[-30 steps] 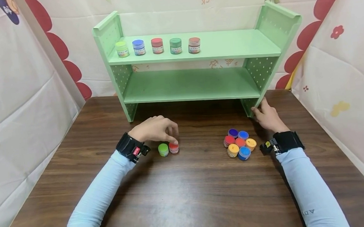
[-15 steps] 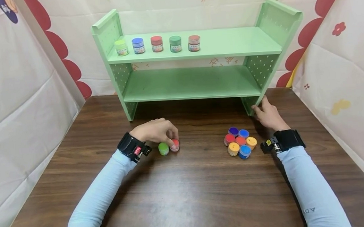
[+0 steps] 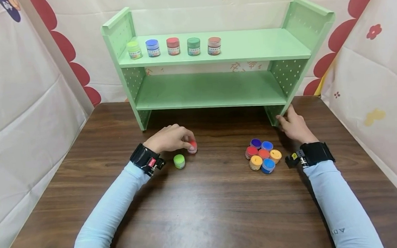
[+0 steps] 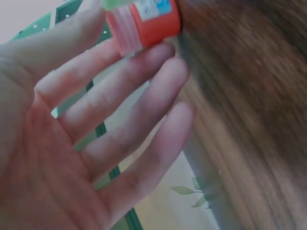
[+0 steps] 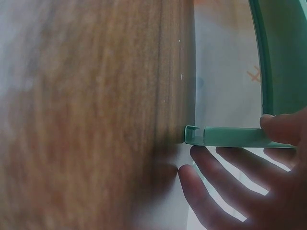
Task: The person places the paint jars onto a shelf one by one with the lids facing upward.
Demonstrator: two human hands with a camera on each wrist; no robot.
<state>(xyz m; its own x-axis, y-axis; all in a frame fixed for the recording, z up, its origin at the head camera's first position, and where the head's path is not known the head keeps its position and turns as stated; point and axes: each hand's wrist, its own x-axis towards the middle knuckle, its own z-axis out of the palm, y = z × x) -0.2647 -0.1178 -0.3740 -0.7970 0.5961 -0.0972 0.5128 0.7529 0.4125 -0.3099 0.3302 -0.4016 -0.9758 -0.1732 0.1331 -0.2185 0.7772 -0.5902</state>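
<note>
My left hand (image 3: pixel 173 138) pinches a small red paint jar (image 3: pixel 192 148) between thumb and fingers, behind and right of a green-lidded jar (image 3: pixel 179 161) on the table. In the left wrist view the red jar (image 4: pixel 160 25) has a translucent rim and a pale label, and its far end is cut off by the frame. My right hand (image 3: pixel 295 127) holds the lower right leg of the green shelf (image 3: pixel 210 89). From the right wrist, the thumb lies on one side of that shelf leg (image 5: pixel 230 136) and the fingers on the other.
On the upper shelf board stand several jars in a row, from a light green jar (image 3: pixel 134 50) to a brown-red jar (image 3: pixel 214 46). A cluster of several jars, among them a yellow jar (image 3: pixel 256 162), sits on the wooden table (image 3: pixel 204 214) near my right wrist.
My left fingers have closed on the red jar and carried it away from the green-lidded one, toward the shelf and slightly right. The right hand stays at the shelf leg.
</note>
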